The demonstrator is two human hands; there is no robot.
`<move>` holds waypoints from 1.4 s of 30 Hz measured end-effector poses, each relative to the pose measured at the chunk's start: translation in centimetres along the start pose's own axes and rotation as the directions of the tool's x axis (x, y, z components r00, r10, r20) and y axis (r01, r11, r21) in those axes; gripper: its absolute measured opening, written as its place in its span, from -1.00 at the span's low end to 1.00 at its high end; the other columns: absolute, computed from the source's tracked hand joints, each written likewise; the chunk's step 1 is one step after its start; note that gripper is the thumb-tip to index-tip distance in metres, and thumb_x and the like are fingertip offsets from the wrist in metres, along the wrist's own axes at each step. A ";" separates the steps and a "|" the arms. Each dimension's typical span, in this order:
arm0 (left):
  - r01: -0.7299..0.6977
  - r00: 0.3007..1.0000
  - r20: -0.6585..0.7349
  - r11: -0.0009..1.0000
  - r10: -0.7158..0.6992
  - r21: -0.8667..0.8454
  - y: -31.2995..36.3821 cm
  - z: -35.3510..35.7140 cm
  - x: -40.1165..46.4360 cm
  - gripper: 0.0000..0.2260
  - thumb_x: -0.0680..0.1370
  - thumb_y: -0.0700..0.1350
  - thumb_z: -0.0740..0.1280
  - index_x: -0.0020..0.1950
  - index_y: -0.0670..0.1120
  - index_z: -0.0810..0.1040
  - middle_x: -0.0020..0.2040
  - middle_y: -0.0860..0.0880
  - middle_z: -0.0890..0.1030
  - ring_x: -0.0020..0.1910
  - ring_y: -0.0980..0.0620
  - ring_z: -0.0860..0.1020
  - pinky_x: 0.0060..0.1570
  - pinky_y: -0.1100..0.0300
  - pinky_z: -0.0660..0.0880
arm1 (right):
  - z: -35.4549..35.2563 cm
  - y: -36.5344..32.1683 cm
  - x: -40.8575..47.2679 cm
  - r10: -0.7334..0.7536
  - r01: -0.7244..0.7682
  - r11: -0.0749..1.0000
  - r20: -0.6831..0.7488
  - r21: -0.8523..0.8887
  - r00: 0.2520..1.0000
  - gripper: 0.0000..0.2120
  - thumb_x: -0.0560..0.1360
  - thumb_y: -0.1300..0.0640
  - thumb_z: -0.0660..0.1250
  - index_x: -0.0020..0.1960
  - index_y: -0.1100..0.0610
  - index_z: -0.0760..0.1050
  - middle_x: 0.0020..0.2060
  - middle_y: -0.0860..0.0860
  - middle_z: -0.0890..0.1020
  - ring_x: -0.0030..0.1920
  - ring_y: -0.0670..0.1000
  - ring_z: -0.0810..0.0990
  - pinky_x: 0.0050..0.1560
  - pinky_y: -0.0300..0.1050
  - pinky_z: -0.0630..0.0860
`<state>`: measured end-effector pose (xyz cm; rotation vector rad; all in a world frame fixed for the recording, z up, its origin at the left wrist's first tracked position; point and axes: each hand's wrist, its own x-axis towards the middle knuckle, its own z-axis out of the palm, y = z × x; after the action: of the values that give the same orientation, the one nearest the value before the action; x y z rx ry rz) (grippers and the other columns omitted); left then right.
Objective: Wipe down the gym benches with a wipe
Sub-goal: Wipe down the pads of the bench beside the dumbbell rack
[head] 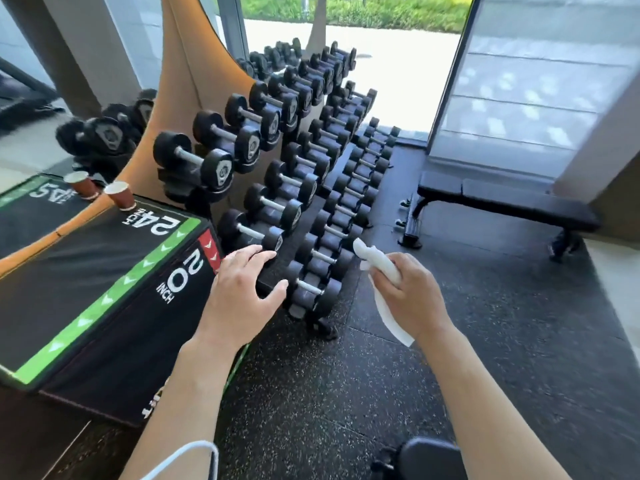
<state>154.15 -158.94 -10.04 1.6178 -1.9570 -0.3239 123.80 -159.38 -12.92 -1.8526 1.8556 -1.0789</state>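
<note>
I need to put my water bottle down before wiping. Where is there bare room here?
The speckled floor between the dumbbell rack and the black bench is bare. So is the plyo box top, apart from a paper cup at its far corner. The rack itself is packed.

Person's arms, as seen from above

Both forearms bare, no sleeves in view; left hand (239, 289) and right hand (412, 292) ungloved, no rings or watch visible.
</note>
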 end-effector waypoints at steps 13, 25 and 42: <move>-0.109 0.992 0.069 0.994 0.107 0.022 2.2 5.1 10.1 -0.51 0.59 0.09 0.39 0.50 -0.03 0.51 0.50 0.02 0.46 0.55 0.01 0.29 0.54 -0.11 0.33 | -1.6 5.1 7.2 0.108 -0.106 0.994 -0.089 0.036 0.990 -0.84 0.63 -0.11 0.35 0.10 -0.05 0.59 -0.09 -0.12 0.62 -0.12 -0.07 0.59 -0.08 0.03 0.56; -0.162 0.976 0.151 0.987 0.159 0.009 12.1 17.2 28.4 -0.53 0.60 0.04 0.43 0.50 -0.03 0.51 0.52 0.03 0.44 0.58 0.04 0.26 0.56 -0.11 0.29 | -8.7 18.9 23.4 0.212 -0.194 0.973 -0.159 0.123 0.964 -0.80 0.62 -0.12 0.37 0.12 -0.01 0.61 -0.12 -0.11 0.65 -0.13 -0.09 0.60 -0.14 -0.06 0.51; -0.326 0.907 0.246 0.940 0.341 -0.101 13.1 23.9 48.3 -0.53 0.62 0.02 0.42 0.51 -0.04 0.50 0.52 0.03 0.45 0.56 0.02 0.26 0.56 0.02 0.24 | -8.6 23.4 37.1 0.321 -0.308 0.947 -0.320 0.093 0.891 -0.80 0.64 -0.10 0.36 0.11 0.02 0.61 -0.11 -0.08 0.65 -0.13 -0.05 0.61 -0.16 -0.10 0.47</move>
<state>124.95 -206.11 -9.21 1.2202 -2.3544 -0.4688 96.63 -194.89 -12.46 -1.3404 2.2038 -1.3558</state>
